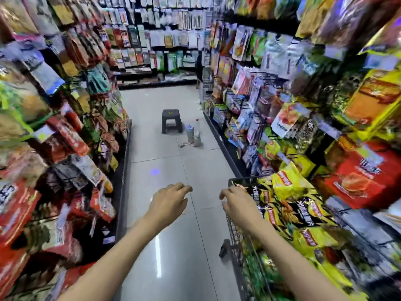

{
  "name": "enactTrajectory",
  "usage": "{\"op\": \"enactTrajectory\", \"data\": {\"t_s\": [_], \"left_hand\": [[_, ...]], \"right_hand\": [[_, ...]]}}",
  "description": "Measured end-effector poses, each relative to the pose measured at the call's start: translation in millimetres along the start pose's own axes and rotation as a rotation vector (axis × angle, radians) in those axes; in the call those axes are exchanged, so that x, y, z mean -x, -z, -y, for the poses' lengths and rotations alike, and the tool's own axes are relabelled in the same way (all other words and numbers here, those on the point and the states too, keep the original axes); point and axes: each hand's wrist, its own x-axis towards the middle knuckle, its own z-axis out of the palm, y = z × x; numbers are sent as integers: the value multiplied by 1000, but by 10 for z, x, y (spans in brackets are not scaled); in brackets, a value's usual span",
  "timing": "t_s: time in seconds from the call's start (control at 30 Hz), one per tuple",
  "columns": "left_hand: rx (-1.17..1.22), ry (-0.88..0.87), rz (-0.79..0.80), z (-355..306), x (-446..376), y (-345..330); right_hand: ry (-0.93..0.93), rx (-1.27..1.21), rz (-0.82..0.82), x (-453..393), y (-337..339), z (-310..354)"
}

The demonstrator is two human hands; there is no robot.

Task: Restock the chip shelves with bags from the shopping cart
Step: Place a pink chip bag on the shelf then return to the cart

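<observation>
My right hand (pixel 235 202) hovers over the cart (pixel 235 240) rim, fingers loosely curled, holding nothing; left hand (pixel 168 199) likewise empty. The bags (pixel 288 205) heaped in the cart look light, puffy, crushable, slick. I'd pinch one by its top seam.
</observation>
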Motion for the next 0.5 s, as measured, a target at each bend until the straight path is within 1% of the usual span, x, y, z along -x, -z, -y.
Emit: {"op": "enactTrajectory", "data": {"t_s": [0.13,0.23,0.37,0.5], "left_hand": [[-18,-96,16,-32,-740,-114],[-15,-158,52,-102,-1174,-244],[25,-266,153,-314,-1706,-528],[29,-424,255,-675,-2138,-871]], "right_hand": [[-69,31,-27,-492,-3,-412],[-150,-6,-10,-676,-69,-623],[-279,-50,-5,-654,-163,-986],[-493,-42,35,-434,-232,-1430]]}}
